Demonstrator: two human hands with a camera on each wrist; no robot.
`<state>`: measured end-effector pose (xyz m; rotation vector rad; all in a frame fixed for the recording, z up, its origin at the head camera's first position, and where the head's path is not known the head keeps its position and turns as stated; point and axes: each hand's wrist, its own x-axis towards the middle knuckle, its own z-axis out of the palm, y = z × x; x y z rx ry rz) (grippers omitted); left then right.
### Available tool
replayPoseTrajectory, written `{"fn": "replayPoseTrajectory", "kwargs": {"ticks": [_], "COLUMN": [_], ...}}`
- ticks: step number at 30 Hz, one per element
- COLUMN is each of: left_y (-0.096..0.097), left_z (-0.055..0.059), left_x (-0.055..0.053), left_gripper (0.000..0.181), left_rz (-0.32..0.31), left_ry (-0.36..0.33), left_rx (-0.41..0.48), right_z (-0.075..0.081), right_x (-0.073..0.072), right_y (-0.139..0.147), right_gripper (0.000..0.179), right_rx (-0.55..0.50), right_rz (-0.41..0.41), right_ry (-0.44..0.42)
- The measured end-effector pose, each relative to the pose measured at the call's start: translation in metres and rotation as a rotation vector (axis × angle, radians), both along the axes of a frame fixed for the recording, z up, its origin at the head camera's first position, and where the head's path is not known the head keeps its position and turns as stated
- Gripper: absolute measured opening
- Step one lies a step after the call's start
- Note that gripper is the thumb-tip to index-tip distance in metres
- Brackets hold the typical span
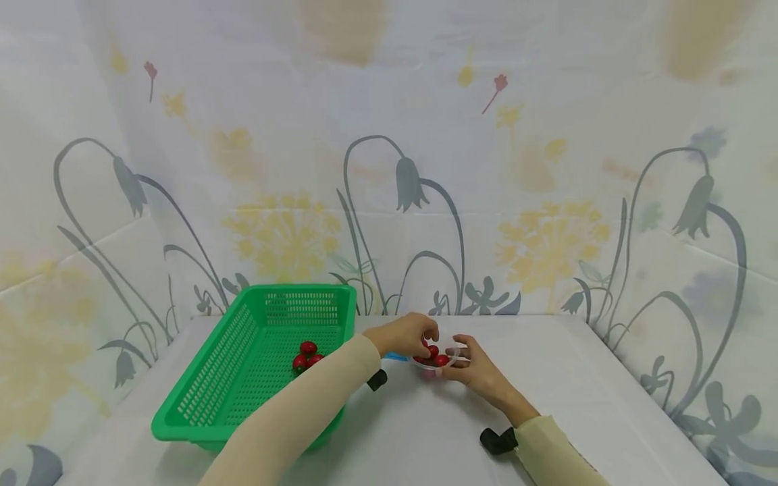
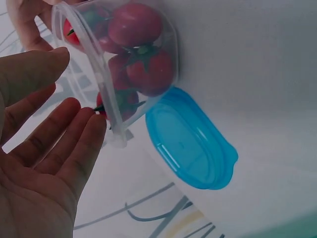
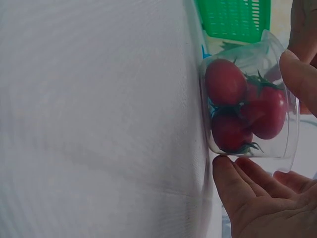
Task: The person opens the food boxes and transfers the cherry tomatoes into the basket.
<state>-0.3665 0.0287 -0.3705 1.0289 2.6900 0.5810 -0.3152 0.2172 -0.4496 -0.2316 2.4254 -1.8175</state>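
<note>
A small clear plastic container (image 3: 250,53) full of red tomatoes (image 3: 225,82) sits on the white table. My right hand (image 1: 484,378) holds it from the right, thumb up at the rim and fingers along the side wall. Over its opening reaches my left hand (image 1: 406,336), fingers pointing down among the tomatoes. In the left wrist view those fingers are loosely spread, their tips at the rim beside a tomato (image 2: 144,72) with a green stem, and nothing is pinched between them. Beside the container lies a blue lid (image 2: 190,144), mostly hidden behind the left hand in the head view.
A large green plastic basket (image 1: 200,395) stands on the left of the table, with several tomatoes (image 1: 308,348) at its right side, partly behind the left sleeve (image 1: 304,412). A curtain (image 1: 389,101) with printed flowers hangs along the table's back edge.
</note>
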Motion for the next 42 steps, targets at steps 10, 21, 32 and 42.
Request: {"fn": "replayPoseTrajectory", "kwargs": {"ticks": [10,21,32,42], "left_y": [-0.001,0.003,0.003,0.004], "left_z": [-0.009,-0.010,-0.015,-0.020], "left_x": [-0.005,-0.001,0.002,0.000], "left_gripper": [0.032,0.027,0.013,0.013], "left_rz": [0.008,-0.002,-0.013,-0.002], "left_ry": [0.016,-0.014,0.014,0.003], "left_rx": [-0.033,-0.014,-0.091,-0.063], "right_z": [0.000,-0.002,-0.002,-0.006], "right_x": [0.001,0.000,0.001,0.000], "right_y": [-0.001,0.000,0.000,0.001], "right_gripper": [0.091,0.091,0.085,0.087], "right_rx": [0.004,0.004,-0.025,-0.026], "right_rz": [-0.001,0.004,0.056,0.059], "right_ry": [0.012,0.018,0.041,0.061]}}
